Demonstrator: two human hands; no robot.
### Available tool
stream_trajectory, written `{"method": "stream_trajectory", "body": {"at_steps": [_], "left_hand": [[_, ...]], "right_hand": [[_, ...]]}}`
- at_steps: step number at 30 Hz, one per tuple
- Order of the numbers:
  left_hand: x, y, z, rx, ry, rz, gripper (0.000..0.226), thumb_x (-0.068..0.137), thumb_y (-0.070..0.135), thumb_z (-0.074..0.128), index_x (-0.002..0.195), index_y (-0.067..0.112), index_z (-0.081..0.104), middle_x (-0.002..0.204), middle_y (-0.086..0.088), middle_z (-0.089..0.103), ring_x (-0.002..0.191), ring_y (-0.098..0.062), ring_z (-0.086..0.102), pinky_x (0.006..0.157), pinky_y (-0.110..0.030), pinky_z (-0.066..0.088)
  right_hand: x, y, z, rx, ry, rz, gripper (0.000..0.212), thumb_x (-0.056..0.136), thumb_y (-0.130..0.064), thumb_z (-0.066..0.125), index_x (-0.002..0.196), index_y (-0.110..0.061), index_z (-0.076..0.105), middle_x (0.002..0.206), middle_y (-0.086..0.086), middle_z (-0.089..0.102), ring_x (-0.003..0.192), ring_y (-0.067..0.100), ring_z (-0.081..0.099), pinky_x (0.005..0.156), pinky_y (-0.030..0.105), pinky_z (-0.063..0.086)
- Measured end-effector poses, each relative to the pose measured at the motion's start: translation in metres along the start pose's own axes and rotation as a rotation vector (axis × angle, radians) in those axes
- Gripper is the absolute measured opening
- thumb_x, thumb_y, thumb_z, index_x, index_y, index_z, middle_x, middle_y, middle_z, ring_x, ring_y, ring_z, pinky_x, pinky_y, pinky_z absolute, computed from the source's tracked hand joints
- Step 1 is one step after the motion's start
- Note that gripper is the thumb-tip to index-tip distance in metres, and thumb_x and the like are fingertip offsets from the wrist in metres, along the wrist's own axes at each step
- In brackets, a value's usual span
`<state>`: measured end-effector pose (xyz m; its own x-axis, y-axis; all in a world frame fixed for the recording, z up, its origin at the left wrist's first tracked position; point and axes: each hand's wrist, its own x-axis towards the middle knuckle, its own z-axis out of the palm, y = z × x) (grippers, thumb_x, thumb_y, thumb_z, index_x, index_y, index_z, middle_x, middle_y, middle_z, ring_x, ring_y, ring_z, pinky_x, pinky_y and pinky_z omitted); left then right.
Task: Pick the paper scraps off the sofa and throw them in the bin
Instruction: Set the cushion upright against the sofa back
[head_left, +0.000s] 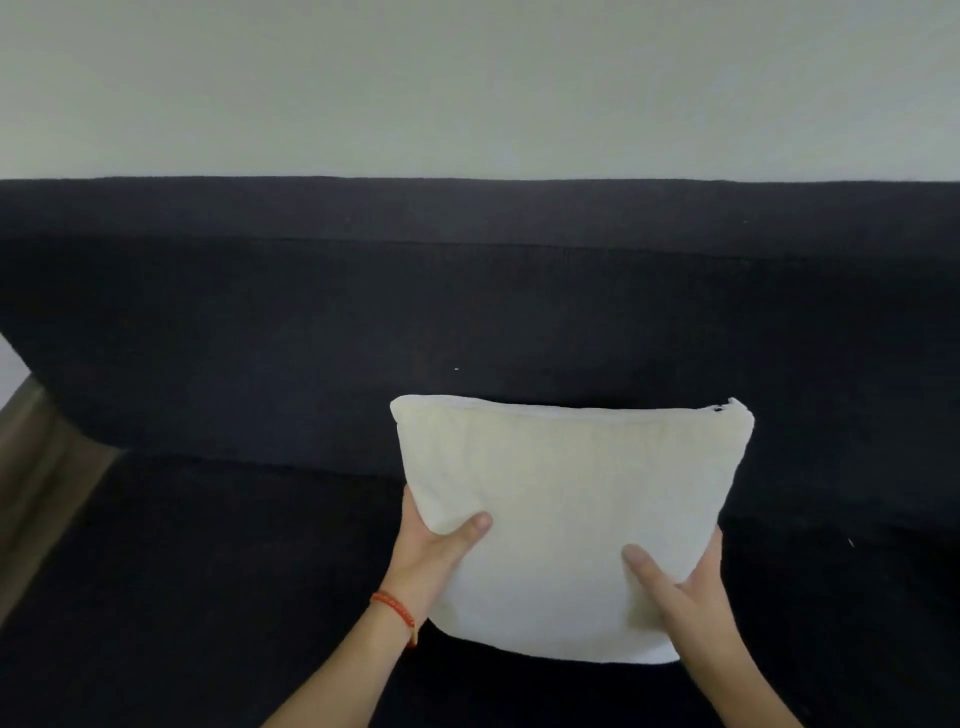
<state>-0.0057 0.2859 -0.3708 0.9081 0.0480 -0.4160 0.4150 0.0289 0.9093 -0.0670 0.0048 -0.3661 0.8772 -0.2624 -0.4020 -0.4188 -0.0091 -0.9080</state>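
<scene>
Fingers of my left hand (436, 551) and right hand (685, 582) clamp the cushion (566, 493) above the sofa (260, 338); no scraps or bin visible, so next I'd set it aside and search the seat.

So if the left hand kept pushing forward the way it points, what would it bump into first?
Probably the soft cream square cushion the left hand already grips; behind it, the dark fabric sofa's backrest, though depth is unclear.
</scene>
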Motion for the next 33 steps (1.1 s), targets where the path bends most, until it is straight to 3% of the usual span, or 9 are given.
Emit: {"method": "stream_trajectory", "body": {"at_steps": [6,10,16,19,21,23,25,29,33], "left_hand": [[0.035,0.013,-0.062,0.151,-0.003,0.016,0.077,0.083,0.043,0.085,0.145,0.046,0.04,0.136,0.02,0.063,0.121,0.006,0.061,0.099,-0.022,0.049],[0.051,0.01,-0.06,0.221,-0.055,-0.062,0.091,0.082,0.054,0.082,0.152,0.039,0.025,0.148,0.011,0.05,0.139,-0.015,0.049,0.119,-0.046,0.039],[0.016,0.001,-0.013,0.207,0.343,-0.271,0.095,0.089,0.068,0.063,0.159,0.048,0.002,0.171,-0.007,0.0,0.142,-0.039,0.042,0.113,-0.055,0.037],[-0.017,-0.011,0.011,0.142,0.347,-0.106,0.086,0.095,0.059,0.062,0.158,0.054,0.003,0.171,0.008,-0.003,0.144,-0.013,0.031,0.111,-0.04,0.037],[-0.035,-0.021,0.014,0.165,0.305,-0.031,0.086,0.093,0.052,0.07,0.157,0.053,0.013,0.163,0.024,0.004,0.139,0.003,0.028,0.108,-0.029,0.037],[-0.042,-0.033,0.011,0.203,0.331,-0.064,0.073,0.086,0.048,0.08,0.143,0.045,0.035,0.148,0.02,0.022,0.12,0.017,0.041,0.093,-0.015,0.042],[-0.04,-0.038,0.006,0.255,0.345,-0.136,0.058,0.081,0.049,0.084,0.122,0.038,0.043,0.13,0.011,0.032,0.106,0.011,0.047,0.076,-0.01,0.04],[-0.01,-0.031,-0.002,0.48,0.305,-0.047,0.036,0.088,0.053,0.074,0.095,0.034,0.045,0.107,0.009,0.044,0.095,-0.011,0.052,0.072,-0.02,0.043],[0.035,-0.018,-0.007,0.643,0.259,-0.024,0.036,0.092,0.05,0.07,0.084,0.026,0.044,0.095,0.003,0.05,0.083,-0.016,0.054,0.063,-0.026,0.041]], "right_hand": [[0.014,0.002,0.078,0.057,0.072,-0.048,0.102,0.063,-0.075,0.087,0.146,-0.065,0.028,0.14,-0.034,0.054,0.132,0.005,0.055,0.105,0.043,0.048],[0.027,0.007,0.089,0.052,0.121,-0.018,0.087,0.068,-0.082,0.079,0.138,-0.072,0.029,0.139,-0.031,0.056,0.129,0.005,0.057,0.108,0.049,0.051],[0.022,-0.002,0.103,-0.013,0.253,-0.076,0.07,0.083,-0.068,0.073,0.137,-0.075,0.028,0.145,-0.029,0.05,0.131,0.001,0.054,0.108,0.047,0.05],[-0.006,-0.001,0.121,-0.157,0.356,-0.081,0.082,0.092,-0.066,0.067,0.148,-0.076,0.006,0.168,-0.025,0.012,0.152,0.011,0.031,0.108,0.049,0.045],[-0.021,0.007,0.131,-0.251,0.282,-0.148,0.094,0.087,-0.07,0.07,0.153,-0.071,0.003,0.163,-0.041,-0.011,0.156,0.009,0.015,0.106,0.046,0.044],[-0.028,0.014,0.138,-0.325,0.222,-0.181,0.11,0.074,-0.075,0.078,0.157,-0.067,0.006,0.157,-0.045,-0.024,0.157,0.007,0.008,0.101,0.04,0.047],[-0.027,0.018,0.144,-0.393,0.206,-0.163,0.118,0.071,-0.063,0.086,0.155,-0.068,0.003,0.16,-0.039,-0.031,0.156,0.004,0.005,0.1,0.038,0.051],[-0.011,0.018,0.153,-0.354,0.24,-0.074,0.116,0.081,-0.049,0.087,0.153,-0.072,-0.002,0.169,-0.022,-0.03,0.163,0.018,-0.001,0.117,0.046,0.043],[0.011,0.016,0.168,-0.351,0.313,-0.061,0.114,0.085,-0.044,0.085,0.156,-0.068,0.0,0.171,-0.015,-0.024,0.163,0.026,-0.003,0.122,0.052,0.036]]}}
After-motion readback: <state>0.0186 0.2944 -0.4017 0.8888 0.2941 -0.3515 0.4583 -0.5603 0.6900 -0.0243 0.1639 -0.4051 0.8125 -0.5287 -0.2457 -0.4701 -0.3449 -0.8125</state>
